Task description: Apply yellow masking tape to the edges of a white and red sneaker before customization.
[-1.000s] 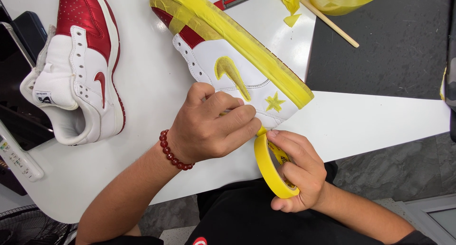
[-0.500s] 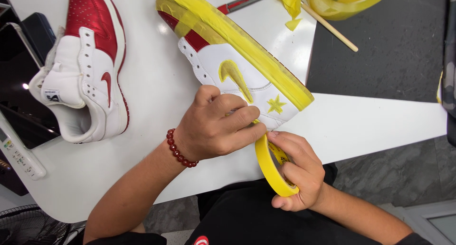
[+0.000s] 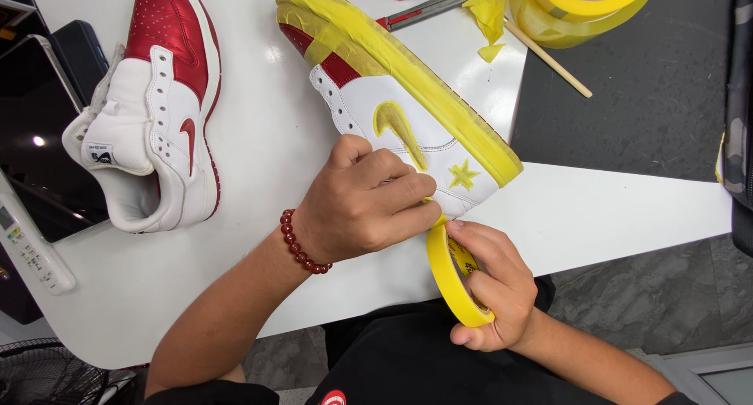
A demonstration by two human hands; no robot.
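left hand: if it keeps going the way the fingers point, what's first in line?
The left hand points right, fingertips pressed at the heel of the taped sneaker. It already touches that shoe; just past it, probably the yellow tape roll in the right hand.

Dark screen (image 3: 35, 130) at left edge

On the white table (image 3: 259, 185), a red and white sneaker (image 3: 392, 99) lies on its side, its sole wrapped in yellow tape. The left hand (image 3: 365, 201), a red bead bracelet (image 3: 302, 244) at its wrist, presses fingers against the shoe's heel. Just beside it, nearer, the right hand (image 3: 494, 291) grips a yellow tape roll (image 3: 455, 275). A second red and white sneaker (image 3: 153, 107) rests to the left. At the far edge sit a utility knife (image 3: 431, 5), a larger tape roll (image 3: 584, 9) and a wooden stick (image 3: 549, 60).
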